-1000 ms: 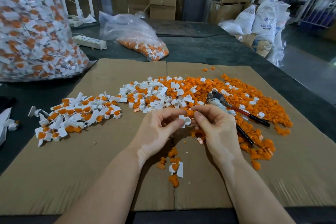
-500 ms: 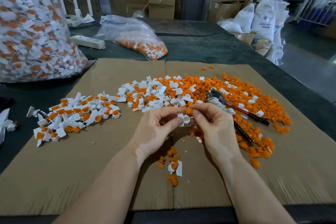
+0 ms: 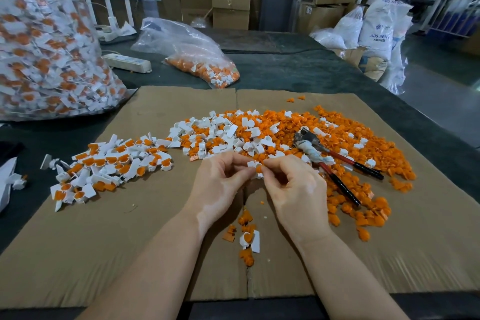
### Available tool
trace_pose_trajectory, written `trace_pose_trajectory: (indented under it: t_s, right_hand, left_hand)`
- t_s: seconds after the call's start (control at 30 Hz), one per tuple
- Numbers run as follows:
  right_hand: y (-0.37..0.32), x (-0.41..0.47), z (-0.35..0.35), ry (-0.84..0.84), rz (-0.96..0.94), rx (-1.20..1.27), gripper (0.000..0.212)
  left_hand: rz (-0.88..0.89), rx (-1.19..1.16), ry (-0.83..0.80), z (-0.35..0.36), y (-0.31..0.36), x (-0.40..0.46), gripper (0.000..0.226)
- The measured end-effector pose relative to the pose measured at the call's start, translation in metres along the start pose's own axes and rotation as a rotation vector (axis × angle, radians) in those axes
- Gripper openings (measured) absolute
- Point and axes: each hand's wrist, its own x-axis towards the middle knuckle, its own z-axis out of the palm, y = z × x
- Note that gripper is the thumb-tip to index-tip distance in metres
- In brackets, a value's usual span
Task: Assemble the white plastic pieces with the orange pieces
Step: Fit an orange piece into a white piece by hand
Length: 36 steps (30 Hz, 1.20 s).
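Note:
My left hand (image 3: 220, 184) and my right hand (image 3: 293, 187) meet over the middle of the cardboard sheet (image 3: 130, 241). Between their fingertips sits a small white plastic piece (image 3: 252, 164), pinched by my left hand. My right hand pinches an orange piece (image 3: 258, 169) against it. Behind the hands lies a mixed heap of loose white pieces (image 3: 220, 135) and orange pieces (image 3: 350, 132). To the left is a pile of joined white-and-orange pieces (image 3: 111, 163).
Red-handled pliers (image 3: 327, 158) lie on the orange heap right of my hands. A few pieces (image 3: 248, 239) lie between my forearms. A big clear bag of assembled pieces (image 3: 44, 41) stands far left, a smaller bag (image 3: 197, 60) and a power strip (image 3: 127, 62) behind.
The orange piece in my right hand has moved down onto the white piece, and the fingertips of both hands have closed together. The piles have not moved.

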Motion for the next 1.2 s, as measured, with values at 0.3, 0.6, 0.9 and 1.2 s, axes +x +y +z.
trace_pose_trajectory:
  t_s: [0.3,0.6,0.9,1.2]
  right_hand:
    - [-0.0015,-0.0004,0.0015,-0.007,-0.014,-0.027,0.008]
    - [-0.003,0.0005,0.0059,-0.065,0.033,-0.001,0.003]
    - [0.0029,0.0003,-0.0002,-0.134,0.152,0.145,0.025]
    - [0.0033,0.0016,0.0018,-0.177,0.104,0.123,0.023]
  left_hand:
    - [0.014,0.052,-0.021,-0.0003,0.0006,-0.0002,0.007]
    - [-0.009,0.132,0.035,0.0013,-0.0016,0.0006,0.006]
    - [-0.116,-0.025,0.032,-0.0012,-0.0051,0.0027,0.009]
    - [-0.104,-0.018,0.017,-0.0006,-0.0067,0.003,0.01]
